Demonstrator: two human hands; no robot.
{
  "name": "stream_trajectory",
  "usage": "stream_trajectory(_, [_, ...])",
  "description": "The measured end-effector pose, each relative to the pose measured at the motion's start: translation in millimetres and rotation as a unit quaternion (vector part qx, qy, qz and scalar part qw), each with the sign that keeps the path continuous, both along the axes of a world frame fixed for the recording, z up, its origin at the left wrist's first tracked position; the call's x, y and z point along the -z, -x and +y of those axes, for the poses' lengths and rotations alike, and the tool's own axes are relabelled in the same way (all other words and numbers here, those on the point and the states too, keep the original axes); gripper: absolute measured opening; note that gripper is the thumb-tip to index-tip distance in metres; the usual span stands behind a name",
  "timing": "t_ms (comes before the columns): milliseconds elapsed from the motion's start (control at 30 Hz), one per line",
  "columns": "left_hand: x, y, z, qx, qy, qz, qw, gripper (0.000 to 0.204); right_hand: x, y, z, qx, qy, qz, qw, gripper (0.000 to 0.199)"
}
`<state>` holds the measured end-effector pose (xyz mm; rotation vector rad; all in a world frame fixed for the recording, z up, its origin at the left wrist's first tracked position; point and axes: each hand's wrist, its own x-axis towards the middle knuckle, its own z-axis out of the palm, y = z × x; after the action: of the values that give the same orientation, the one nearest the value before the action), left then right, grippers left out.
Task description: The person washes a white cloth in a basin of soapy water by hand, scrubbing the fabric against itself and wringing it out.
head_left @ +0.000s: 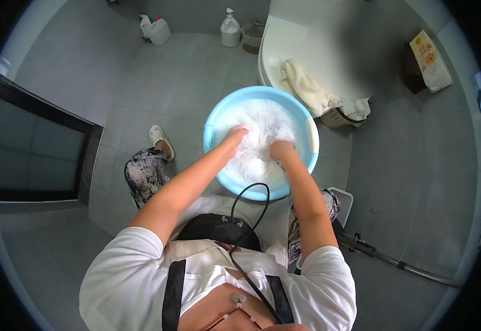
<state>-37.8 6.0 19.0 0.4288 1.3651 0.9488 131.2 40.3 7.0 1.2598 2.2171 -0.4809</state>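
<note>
A round light-blue basin full of white suds stands in front of me between my legs. My left hand is in the left part of the suds, its visible fingers curled in; foam hides what they hold, if anything. A short way to its right, my right hand dips into the foam, and its fingers are hidden. Around and below both hands lies a white mass, and I cannot tell wet cloth from thick foam there.
A cream towel hangs over the white toilet's edge behind the basin. A small waste bin stands at its right. A pump bottle, a bucket and white jugs line the far wall. A black cable hangs before my chest.
</note>
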Motion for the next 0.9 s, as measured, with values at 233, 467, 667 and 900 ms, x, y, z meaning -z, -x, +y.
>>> stream_trajectory(233, [-13, 1, 9, -0.023, 0.005, -0.138, 0.99, 0.049, -76, 3, -3, 0.156, -0.093, 0.463, 0.868, 0.036])
stream_trajectory(467, [-15, -10, 9, -0.066, -0.072, -0.453, 0.886, 0.052, -124, -8, -30, 0.242, 0.171, 0.702, 0.647, 0.042])
stream_trajectory(667, [-36, -10, 10, -0.148, -0.029, -0.374, 0.915, 0.044, -88, -7, -17, 0.329, 0.081, 0.695, 0.634, 0.049])
stream_trajectory(900, [-50, -37, 7, -0.161, -0.06, -0.295, 0.94, 0.041, -66, 31, -38, 0.208, -0.197, 0.642, 0.711, 0.05])
